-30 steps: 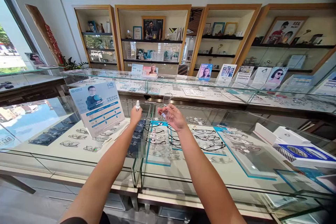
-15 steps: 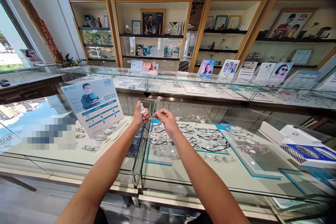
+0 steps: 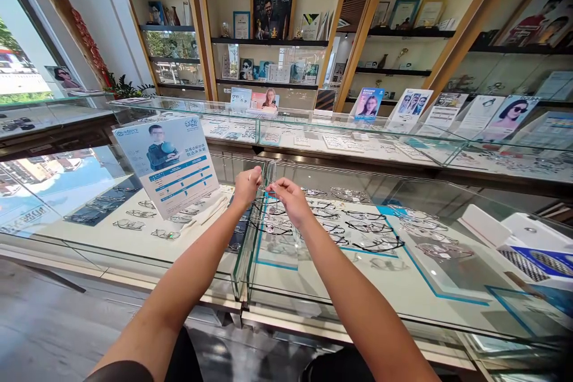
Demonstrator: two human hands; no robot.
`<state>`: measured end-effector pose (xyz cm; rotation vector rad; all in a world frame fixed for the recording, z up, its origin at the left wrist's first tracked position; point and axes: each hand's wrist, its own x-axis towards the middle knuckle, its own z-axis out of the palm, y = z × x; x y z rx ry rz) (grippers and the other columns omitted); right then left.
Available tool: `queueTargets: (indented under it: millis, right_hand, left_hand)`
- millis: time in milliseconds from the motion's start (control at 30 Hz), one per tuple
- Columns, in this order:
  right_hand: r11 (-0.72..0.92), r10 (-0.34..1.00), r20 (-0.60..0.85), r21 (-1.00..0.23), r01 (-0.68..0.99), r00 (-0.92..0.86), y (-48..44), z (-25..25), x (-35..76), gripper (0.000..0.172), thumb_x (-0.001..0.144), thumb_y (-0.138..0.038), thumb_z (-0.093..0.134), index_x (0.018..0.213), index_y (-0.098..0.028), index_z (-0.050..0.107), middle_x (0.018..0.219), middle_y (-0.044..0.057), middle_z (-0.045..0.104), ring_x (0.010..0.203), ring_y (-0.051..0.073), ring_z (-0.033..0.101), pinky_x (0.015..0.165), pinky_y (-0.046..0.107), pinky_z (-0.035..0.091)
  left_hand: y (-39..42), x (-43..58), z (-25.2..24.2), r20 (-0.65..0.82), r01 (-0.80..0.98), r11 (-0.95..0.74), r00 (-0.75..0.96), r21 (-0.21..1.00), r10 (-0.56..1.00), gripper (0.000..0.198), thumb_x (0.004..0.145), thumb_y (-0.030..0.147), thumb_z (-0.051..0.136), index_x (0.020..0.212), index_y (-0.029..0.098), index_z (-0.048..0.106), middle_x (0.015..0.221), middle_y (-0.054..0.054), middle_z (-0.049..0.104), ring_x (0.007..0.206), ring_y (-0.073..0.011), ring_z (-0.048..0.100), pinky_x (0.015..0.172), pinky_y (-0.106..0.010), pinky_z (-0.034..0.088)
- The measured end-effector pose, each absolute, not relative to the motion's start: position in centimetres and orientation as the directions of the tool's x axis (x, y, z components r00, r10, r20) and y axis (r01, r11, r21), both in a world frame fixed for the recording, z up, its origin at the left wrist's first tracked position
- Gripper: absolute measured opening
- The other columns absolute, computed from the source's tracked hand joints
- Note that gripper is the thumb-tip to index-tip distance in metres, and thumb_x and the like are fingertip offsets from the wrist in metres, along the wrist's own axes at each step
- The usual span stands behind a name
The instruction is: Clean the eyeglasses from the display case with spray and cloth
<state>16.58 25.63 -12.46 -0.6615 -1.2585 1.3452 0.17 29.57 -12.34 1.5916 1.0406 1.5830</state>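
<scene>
My left hand is closed in a fist around a small white bottle, which the fingers now hide almost wholly. Just right of it, my right hand pinches a thin pair of eyeglasses between thumb and fingertips, and one clear lens stands up toward the left fist. Both hands are raised over the glass counter, close together; whether bottle and lens touch, I cannot tell. Beneath my right hand, rows of dark-framed glasses lie in the case.
A tilted advertising placard stands on the left counter, with a pale cloth beside it. To the right sits an open white and blue box. Farther back run another glass case and wooden wall shelves.
My left hand has turned toward the eyeglasses, and the white bottle has gone from plain view behind the fingers. The head view has tipped downward. My right hand keeps its pinch.
</scene>
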Motion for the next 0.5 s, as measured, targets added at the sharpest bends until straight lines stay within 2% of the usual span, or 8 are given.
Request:
queueTargets:
  millis: [67, 233, 367, 500]
  right_hand:
    - [0.185, 0.934, 0.271, -0.925, -0.333, -0.233, 25.48, -12.47, 16.42, 0.038, 0.074, -0.059, 0.093, 0.079, -0.026, 0.074, 0.083, 0.002, 0.079, 0.089, 0.02, 0.07, 0.096, 0.039, 0.056]
    - [0.179, 0.926, 0.27, -0.929, -0.323, -0.263, 25.14, -12.53, 16.05, 0.036, 0.075, -0.057, 0.092, 0.078, -0.026, 0.074, 0.082, 0.001, 0.078, 0.087, 0.02, 0.069, 0.093, 0.037, 0.055]
    - [0.159, 0.931, 0.261, -0.919, -0.361, -0.256, 25.27, -12.45, 16.16, 0.034, 0.075, -0.054, 0.093, 0.078, -0.026, 0.074, 0.08, 0.0, 0.077, 0.087, 0.019, 0.069, 0.091, 0.035, 0.056]
    - [0.12, 0.949, 0.242, -0.869, -0.48, -0.2, 25.91, -12.29, 16.87, 0.031, 0.072, -0.048, 0.095, 0.076, -0.025, 0.074, 0.085, 0.001, 0.079, 0.088, 0.018, 0.071, 0.088, 0.033, 0.058]
  left_hand:
    - [29.49, 0.37, -12.83, 0.536, 0.187, -0.515, -0.086, 0.836, 0.84, 0.078, 0.084, 0.092, 0.054, 0.054, 0.021, 0.049, 0.057, -0.002, 0.047, 0.059, -0.0145, 0.042, 0.06, -0.031, 0.029]
    - [29.32, 0.52, -13.34, 0.602, 0.323, -0.541, -0.13, 0.777, 0.788, 0.073, 0.096, 0.082, 0.045, 0.057, 0.021, 0.04, 0.057, -0.001, 0.04, 0.06, -0.0143, 0.036, 0.062, -0.032, 0.024]
    - [29.45, 0.17, -13.28, 0.632, 0.316, -0.58, -0.086, 0.751, 0.77, 0.071, 0.1, 0.079, 0.038, 0.059, 0.021, 0.041, 0.06, -0.001, 0.043, 0.061, -0.0153, 0.039, 0.064, -0.032, 0.028]
    - [29.18, 0.0, -13.05, 0.635, 0.317, -0.607, 0.018, 0.729, 0.773, 0.073, 0.093, 0.085, 0.044, 0.059, 0.021, 0.044, 0.059, -0.001, 0.043, 0.061, -0.0152, 0.038, 0.064, -0.031, 0.027]
